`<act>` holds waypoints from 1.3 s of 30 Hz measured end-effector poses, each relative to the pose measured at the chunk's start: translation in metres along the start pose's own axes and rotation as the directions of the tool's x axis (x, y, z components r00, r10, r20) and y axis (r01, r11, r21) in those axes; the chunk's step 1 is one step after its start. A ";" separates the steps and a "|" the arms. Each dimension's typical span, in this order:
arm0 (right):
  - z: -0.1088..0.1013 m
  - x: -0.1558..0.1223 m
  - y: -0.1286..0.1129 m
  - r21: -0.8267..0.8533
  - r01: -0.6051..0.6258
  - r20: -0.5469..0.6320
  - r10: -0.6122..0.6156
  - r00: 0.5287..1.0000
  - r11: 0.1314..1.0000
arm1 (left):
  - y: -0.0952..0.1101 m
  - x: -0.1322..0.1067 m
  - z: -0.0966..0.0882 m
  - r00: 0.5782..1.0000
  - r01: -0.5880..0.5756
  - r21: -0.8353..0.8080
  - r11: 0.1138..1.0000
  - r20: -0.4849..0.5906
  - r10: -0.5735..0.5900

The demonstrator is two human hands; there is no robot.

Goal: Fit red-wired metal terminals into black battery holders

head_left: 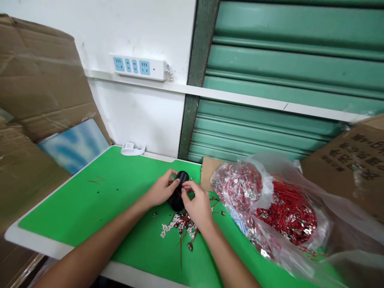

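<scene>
A black cylindrical object (177,202) stands on the green table mat. My left hand (162,188) grips its upper part from the left, with the thumb lying across the front. On the other side, my right hand (196,203) has its thumb and fingertips pinched close against the cylinder. Whatever is between those fingertips is too small to make out. Just below both hands lies a loose pile of small silver metal pieces with red wires (187,226), partly covered by my right hand.
Clear plastic bags (240,184) full of red-wired metal pieces (288,212) lie on the right. Cardboard boxes (39,80) flank the table. A power strip (138,67) hangs on the wall, and a curled white paper strip (132,149) rests at the back edge of the green mat (75,200).
</scene>
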State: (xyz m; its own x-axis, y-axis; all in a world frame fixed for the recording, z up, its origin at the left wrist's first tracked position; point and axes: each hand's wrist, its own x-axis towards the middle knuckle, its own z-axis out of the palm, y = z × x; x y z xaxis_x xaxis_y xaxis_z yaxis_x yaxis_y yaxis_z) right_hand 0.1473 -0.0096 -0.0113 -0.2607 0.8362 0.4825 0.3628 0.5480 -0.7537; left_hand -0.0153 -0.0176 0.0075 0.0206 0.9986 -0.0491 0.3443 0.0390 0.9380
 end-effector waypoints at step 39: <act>-0.011 -0.002 -0.016 0.011 0.046 -0.039 -0.046 0.998 0.999 | 0.005 -0.013 0.015 0.992 -0.127 -0.092 0.988 0.008 0.128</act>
State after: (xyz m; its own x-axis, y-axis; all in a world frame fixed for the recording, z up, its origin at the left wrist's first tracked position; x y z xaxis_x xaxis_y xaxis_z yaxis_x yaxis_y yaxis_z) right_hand 0.1518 -0.0200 0.0048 -0.2423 0.8105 0.5333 0.3403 0.5857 -0.7356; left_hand -0.0001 -0.0312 0.0080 0.0720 0.9950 0.0690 0.2507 -0.0850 0.9643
